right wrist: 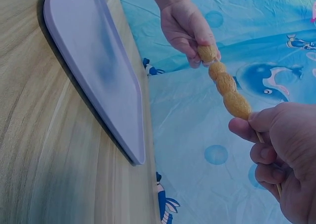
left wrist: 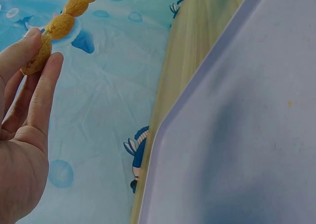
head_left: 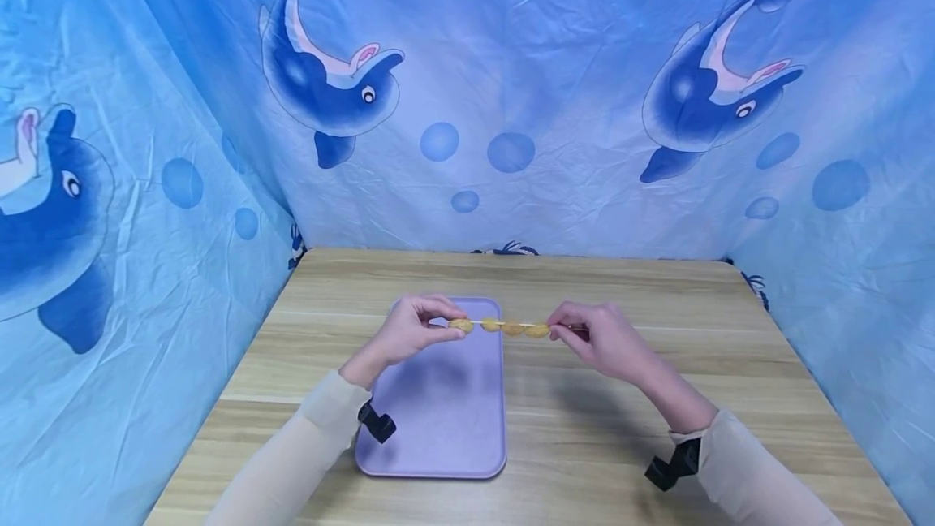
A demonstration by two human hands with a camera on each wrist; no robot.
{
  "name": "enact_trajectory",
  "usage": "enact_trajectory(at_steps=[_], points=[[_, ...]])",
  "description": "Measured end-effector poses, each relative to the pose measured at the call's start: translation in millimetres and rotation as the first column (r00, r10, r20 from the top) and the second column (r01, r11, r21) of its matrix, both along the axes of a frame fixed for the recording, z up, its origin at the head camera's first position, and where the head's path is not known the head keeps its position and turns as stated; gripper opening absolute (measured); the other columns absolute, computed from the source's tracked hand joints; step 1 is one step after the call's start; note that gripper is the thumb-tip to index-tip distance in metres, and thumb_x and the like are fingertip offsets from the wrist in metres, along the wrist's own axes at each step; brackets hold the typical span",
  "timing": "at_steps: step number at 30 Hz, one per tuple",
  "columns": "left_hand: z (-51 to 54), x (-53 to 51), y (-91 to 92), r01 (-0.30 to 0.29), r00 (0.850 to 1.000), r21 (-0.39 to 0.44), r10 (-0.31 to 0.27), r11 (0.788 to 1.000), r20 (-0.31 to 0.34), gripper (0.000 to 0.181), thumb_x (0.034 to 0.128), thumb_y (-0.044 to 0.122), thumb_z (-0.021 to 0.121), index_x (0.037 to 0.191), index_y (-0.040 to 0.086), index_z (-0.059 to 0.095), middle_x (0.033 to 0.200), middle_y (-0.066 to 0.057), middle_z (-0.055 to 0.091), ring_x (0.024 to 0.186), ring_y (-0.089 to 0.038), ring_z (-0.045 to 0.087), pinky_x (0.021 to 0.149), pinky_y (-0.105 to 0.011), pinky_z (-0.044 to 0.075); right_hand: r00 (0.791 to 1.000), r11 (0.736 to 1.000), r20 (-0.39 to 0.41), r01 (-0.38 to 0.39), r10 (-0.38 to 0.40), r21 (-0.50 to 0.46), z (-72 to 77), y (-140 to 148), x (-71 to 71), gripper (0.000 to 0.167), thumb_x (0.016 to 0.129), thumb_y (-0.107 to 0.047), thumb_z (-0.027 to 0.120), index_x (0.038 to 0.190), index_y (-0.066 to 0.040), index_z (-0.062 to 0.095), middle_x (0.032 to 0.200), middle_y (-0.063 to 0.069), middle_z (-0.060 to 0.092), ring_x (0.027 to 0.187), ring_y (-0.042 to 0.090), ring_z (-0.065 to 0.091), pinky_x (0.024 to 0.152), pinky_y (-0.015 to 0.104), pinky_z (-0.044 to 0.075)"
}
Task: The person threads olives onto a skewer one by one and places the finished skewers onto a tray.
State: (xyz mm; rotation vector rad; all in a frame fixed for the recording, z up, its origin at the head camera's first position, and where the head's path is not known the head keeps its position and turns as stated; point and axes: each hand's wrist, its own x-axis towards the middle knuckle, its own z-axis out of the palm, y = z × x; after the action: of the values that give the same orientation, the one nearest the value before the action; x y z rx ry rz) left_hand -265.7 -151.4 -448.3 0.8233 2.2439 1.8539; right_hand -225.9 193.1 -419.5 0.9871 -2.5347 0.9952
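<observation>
My left hand [head_left: 412,329] pinches a wrinkled, golden-brown oval food piece [head_left: 461,325] between thumb and fingers, at the left end of a thin skewer [head_left: 476,322]. Three similar pieces [right wrist: 226,83] sit close together farther along it, toward my right hand [head_left: 602,339]. With thumb and curled fingers, that hand grips the skewer just beyond the last piece [right wrist: 237,104]; a length of stick runs down through its fingers in the right wrist view. The skewer is held roughly level above a lilac tray [head_left: 438,445]. What exactly the food is, I cannot tell.
The tray lies on a wood-grain table [head_left: 584,461], left of the middle. A tiny yellow speck [left wrist: 290,103] shows on the tray in the left wrist view. Blue curtains [head_left: 570,39] with dolphin prints hang behind and at both sides of the table.
</observation>
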Motion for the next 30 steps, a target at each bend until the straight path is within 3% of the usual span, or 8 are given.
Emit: enact_trajectory(at_steps=[8,17,25,30], points=[[-0.9,0.1,0.2,0.001,1.0,0.011,-0.001,1.0,-0.012,0.031,0.0851,0.0,0.087,0.114,-0.009,0.078,0.11,-0.015,0.077,0.095,-0.01,0.073,0.078,-0.019,0.065,1.0,1.0,0.0,0.007,-0.007,0.017,2.2,-0.9,0.3,0.009,0.098,-0.006,0.076,0.099,-0.015,0.077,0.083,-0.008,0.076,0.056,-0.006,0.043,0.044,0.017,0.04],[-3.9,-2.6,0.2,-0.005,1.0,0.005,0.005,1.0,0.004,0.033,0.0855,0.001,0.087,0.115,-0.009,0.078,0.113,-0.022,0.075,0.096,-0.01,0.073,0.08,-0.019,0.065,1.0,1.0,0.007,0.01,-0.01,0.016,3.2,-1.4,1.4,0.008,0.098,-0.007,0.076,0.099,-0.015,0.077,0.083,-0.008,0.076,0.056,-0.005,0.044,0.044,0.018,0.042],[-4.5,-3.1,1.6,0.008,1.0,0.015,-0.008,1.0,-0.003,0.031,0.0862,0.003,0.087,0.115,-0.005,0.08,0.11,-0.007,0.077,0.098,-0.011,0.073,0.08,-0.02,0.064,1.0,0.999,0.001,0.031,-0.031,0.021,2.7,-0.2,1.2,0.008,0.099,-0.008,0.076,0.098,-0.015,0.077,0.082,-0.008,0.075,0.056,-0.005,0.044,0.044,0.018,0.042],[-5.6,-2.5,2.4,0.006,1.0,0.009,-0.006,1.0,-0.009,0.029,0.0856,0.004,0.088,0.114,0.0,0.082,0.111,-0.012,0.077,0.098,-0.011,0.073,0.079,-0.02,0.064,1.0,1.0,0.004,0.024,-0.024,0.02,2.5,1.3,1.3,0.008,0.098,-0.007,0.076,0.098,-0.015,0.078,0.082,-0.008,0.075,0.055,-0.006,0.043,0.043,0.017,0.041]])
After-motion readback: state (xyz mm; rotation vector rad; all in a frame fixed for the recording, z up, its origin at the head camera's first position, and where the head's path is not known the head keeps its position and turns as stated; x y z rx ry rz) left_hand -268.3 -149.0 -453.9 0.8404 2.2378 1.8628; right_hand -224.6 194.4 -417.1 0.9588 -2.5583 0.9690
